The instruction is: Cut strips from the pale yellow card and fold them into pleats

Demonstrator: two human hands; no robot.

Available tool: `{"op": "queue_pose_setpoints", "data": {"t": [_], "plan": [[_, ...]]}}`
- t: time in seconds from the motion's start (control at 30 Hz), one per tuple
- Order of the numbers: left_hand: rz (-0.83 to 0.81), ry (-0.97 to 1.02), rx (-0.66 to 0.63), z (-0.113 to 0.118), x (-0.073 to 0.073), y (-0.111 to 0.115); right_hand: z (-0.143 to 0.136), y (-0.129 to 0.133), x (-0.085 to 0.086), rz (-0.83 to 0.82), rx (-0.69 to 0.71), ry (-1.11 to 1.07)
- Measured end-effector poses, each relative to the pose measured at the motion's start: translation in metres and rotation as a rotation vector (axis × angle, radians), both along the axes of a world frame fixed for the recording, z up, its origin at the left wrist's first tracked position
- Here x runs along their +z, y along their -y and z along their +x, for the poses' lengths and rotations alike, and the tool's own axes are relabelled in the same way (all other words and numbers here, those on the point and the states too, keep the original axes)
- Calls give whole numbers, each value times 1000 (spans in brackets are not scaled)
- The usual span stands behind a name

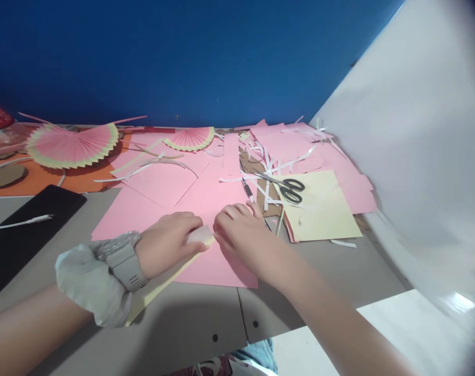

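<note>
Between my two hands, a yellow paper strip point(159, 293) lies slantwise, its near end passing beneath my left wrist. My left hand point(169, 241), with a watch and a grey scrunchie on the wrist, pinches the strip's far part between thumb and fingers. A whitish flap point(199, 234) shows in that grip; I cannot tell if it is part of the strip. My right hand point(241, 232) is closed, its curled fingers meeting the strip's far end over a pink paper sheet point(222, 269). Its thumb is mostly hidden.
Black-handled scissors point(291, 190) rest on yellow sheets point(327, 214) at right, beside a pen point(248, 189). Pleated pink-and-yellow paper fans point(73, 146) stand at the back left. A black tablet-like slab point(30, 230) with a white cable lies left. A blue wall point(206, 57) closes the back.
</note>
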State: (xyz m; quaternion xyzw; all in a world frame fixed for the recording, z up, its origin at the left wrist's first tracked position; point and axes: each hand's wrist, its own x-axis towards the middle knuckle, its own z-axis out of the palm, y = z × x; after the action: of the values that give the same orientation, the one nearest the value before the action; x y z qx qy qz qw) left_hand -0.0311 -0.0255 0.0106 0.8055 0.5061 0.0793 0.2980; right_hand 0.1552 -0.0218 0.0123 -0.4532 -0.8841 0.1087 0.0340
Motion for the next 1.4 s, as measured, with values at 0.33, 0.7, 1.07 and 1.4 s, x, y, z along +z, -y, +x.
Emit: {"op": "queue_pose_setpoints", "data": {"t": [0.33,0.7,1.07,1.4], "plan": [[-330,327,71,-4,6,7,9,-22,20,-13,267,-71],[-678,784,216,1,-8,5,86,-76,28,-34,-543,-146],[-766,818,253,-4,-13,4,73,-61,33,-91,-407,-26],[-718,739,240,-5,-14,3,91,-74,23,112,-725,109]]}}
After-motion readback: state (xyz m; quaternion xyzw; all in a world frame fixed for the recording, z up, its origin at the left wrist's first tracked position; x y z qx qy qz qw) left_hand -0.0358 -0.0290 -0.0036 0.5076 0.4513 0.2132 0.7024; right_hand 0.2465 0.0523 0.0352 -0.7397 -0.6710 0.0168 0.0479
